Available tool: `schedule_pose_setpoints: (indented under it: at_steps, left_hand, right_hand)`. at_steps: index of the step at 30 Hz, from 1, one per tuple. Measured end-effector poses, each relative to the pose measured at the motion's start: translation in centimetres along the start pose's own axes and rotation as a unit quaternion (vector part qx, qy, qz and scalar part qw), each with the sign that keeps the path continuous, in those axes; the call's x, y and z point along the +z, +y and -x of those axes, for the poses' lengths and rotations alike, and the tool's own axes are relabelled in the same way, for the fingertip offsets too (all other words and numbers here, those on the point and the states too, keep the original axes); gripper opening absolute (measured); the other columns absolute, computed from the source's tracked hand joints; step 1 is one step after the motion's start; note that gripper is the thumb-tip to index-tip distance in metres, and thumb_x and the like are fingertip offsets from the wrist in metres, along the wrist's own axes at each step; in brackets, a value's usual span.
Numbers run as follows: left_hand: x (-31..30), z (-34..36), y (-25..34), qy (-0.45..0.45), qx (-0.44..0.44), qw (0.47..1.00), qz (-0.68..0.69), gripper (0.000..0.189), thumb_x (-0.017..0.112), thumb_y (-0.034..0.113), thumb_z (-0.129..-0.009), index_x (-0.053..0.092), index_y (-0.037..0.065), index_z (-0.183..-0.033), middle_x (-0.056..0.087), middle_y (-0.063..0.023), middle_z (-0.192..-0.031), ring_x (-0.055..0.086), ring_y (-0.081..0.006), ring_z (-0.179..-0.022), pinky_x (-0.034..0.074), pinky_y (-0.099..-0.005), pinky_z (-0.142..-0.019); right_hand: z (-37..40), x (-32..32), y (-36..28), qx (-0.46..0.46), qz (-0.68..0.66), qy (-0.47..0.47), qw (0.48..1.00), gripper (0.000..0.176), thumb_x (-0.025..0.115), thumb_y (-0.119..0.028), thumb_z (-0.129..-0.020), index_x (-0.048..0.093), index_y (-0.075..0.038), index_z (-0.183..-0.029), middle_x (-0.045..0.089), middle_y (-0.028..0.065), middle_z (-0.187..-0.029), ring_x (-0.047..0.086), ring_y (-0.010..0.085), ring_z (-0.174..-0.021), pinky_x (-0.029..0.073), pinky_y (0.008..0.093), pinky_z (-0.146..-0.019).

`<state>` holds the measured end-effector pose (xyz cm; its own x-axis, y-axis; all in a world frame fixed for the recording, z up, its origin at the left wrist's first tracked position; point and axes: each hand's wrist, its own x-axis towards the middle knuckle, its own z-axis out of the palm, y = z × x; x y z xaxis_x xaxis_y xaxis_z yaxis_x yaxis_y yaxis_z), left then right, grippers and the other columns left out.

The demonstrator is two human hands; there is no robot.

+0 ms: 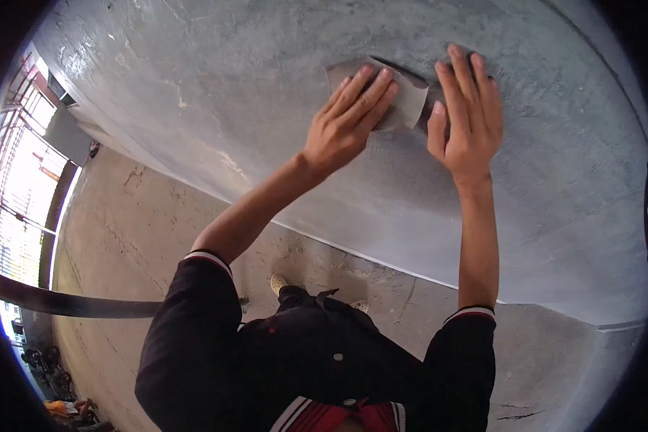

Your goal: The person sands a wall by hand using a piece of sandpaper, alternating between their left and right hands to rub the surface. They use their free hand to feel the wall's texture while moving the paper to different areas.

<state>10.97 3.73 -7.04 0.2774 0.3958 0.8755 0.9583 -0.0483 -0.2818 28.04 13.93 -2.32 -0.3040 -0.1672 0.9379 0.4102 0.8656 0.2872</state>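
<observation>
The left hand (349, 119) lies flat and open, fingers straight and together, pressing a grey sheet of sandpaper (412, 101) against the wall (194, 86). The right hand (468, 119) is also spread flat, its fingers on the wall and its thumb at the sheet's right edge. Neither hand is clenched. Both arms reach up, the elbows nearly straight, above the concrete floor (122, 230).
</observation>
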Motion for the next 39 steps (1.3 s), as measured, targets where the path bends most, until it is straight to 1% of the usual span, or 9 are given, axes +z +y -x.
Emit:
schedule_pose_setpoints:
  at_steps: [4,7,11,18,22,28,32,36,39]
  left_hand:
    - [-2.8,-6.0,-3.5,0.099,-0.079,0.991,0.049,0.056,0.048,-0.012,-0.08,0.045,0.005,-0.134,0.04,-0.0103,-0.142,0.033,-0.0286,-0.134,0.03,-0.0438,-0.109]
    - [-2.6,-7.5,-5.1,0.139,-0.054,0.988,0.033,0.059,0.046,-0.015,-0.079,0.044,0.006,-0.135,0.04,-0.0126,-0.141,0.034,-0.029,-0.133,0.03,-0.0443,-0.109]
    - [-0.2,1.1,-0.3,-0.019,-0.029,0.999,0.014,0.044,0.05,-0.005,-0.083,0.054,0.007,-0.126,0.043,-0.0102,-0.139,0.038,-0.0289,-0.13,0.038,-0.0409,-0.104]
    - [-3.3,-7.3,-3.0,0.095,-0.089,0.991,0.005,0.048,0.055,-0.004,-0.081,0.051,0.003,-0.128,0.041,-0.0121,-0.14,0.036,-0.0314,-0.131,0.038,-0.0413,-0.104]
    - [-2.0,-2.7,-0.7,0.006,-0.001,1.0,0.008,0.049,0.053,-0.007,-0.079,0.051,0.003,-0.128,0.043,-0.011,-0.139,0.035,-0.0304,-0.132,0.037,-0.0401,-0.106]
    - [-3.6,-8.6,-2.9,0.109,-0.073,0.991,0.022,0.05,0.048,-0.01,-0.081,0.047,0.001,-0.13,0.041,-0.015,-0.139,0.034,-0.0331,-0.132,0.034,-0.042,-0.108]
    - [-0.8,-0.9,-0.4,-0.02,0.012,1.0,0.011,0.043,0.048,-0.006,-0.084,0.053,0.002,-0.126,0.042,-0.0119,-0.139,0.037,-0.0289,-0.131,0.038,-0.0392,-0.105]
    - [-4.3,-9.6,-4.2,0.116,-0.08,0.99,0.005,0.046,0.051,-0.002,-0.084,0.049,0.005,-0.129,0.044,-0.0093,-0.138,0.038,-0.028,-0.13,0.037,-0.0406,-0.105]
    - [-2.7,-5.7,-2.9,0.021,-0.015,0.999,0.042,0.046,0.052,-0.002,-0.084,0.05,0.006,-0.129,0.043,-0.0091,-0.139,0.037,-0.0264,-0.131,0.036,-0.041,-0.106]
  right_hand:
    - [-0.2,0.1,0.1,0.008,0.01,-0.002,1.0,0.035,0.046,-0.017,-0.085,0.063,-0.012,-0.115,0.057,0.0017,-0.127,0.047,0.0199,-0.125,0.035,0.0374,-0.103]
    - [-0.1,0.2,0.2,-0.002,0.001,0.004,1.0,0.034,0.045,-0.017,-0.087,0.062,-0.008,-0.116,0.058,0.0055,-0.127,0.047,0.0234,-0.125,0.035,0.039,-0.103]
    - [-0.2,-0.3,0.3,0.008,-0.016,-0.003,1.0,0.035,0.043,-0.018,-0.087,0.063,-0.009,-0.114,0.058,0.0048,-0.126,0.047,0.0235,-0.125,0.033,0.0373,-0.105]
    - [-0.1,-0.3,0.2,0.009,-0.012,-0.01,1.0,0.038,0.041,-0.02,-0.088,0.06,-0.007,-0.118,0.058,0.0068,-0.126,0.047,0.0248,-0.125,0.03,0.0384,-0.107]
    - [-0.1,-0.5,0.2,0.002,-0.009,-0.004,1.0,0.036,0.041,-0.02,-0.088,0.062,-0.007,-0.115,0.058,0.0068,-0.126,0.047,0.0243,-0.126,0.031,0.0383,-0.106]
    - [-0.2,-0.5,0.1,0.006,-0.01,-0.011,1.0,0.036,0.04,-0.02,-0.089,0.063,-0.006,-0.113,0.058,0.0071,-0.125,0.046,0.0247,-0.126,0.032,0.0384,-0.106]
    - [-0.2,-0.6,0.3,0.003,-0.019,-0.01,1.0,0.037,0.039,-0.021,-0.089,0.064,-0.005,-0.11,0.058,0.0077,-0.125,0.046,0.025,-0.126,0.031,0.0394,-0.106]
    - [-0.2,-0.4,0.2,0.005,-0.013,-0.008,1.0,0.039,0.037,-0.022,-0.09,0.062,-0.004,-0.114,0.058,0.0089,-0.126,0.045,0.0258,-0.127,0.03,0.0399,-0.107]
    - [0.0,-0.7,0.3,0.012,-0.021,-0.014,1.0,0.041,0.036,-0.023,-0.09,0.061,-0.004,-0.116,0.057,0.0095,-0.126,0.044,0.026,-0.127,0.028,0.0394,-0.108]
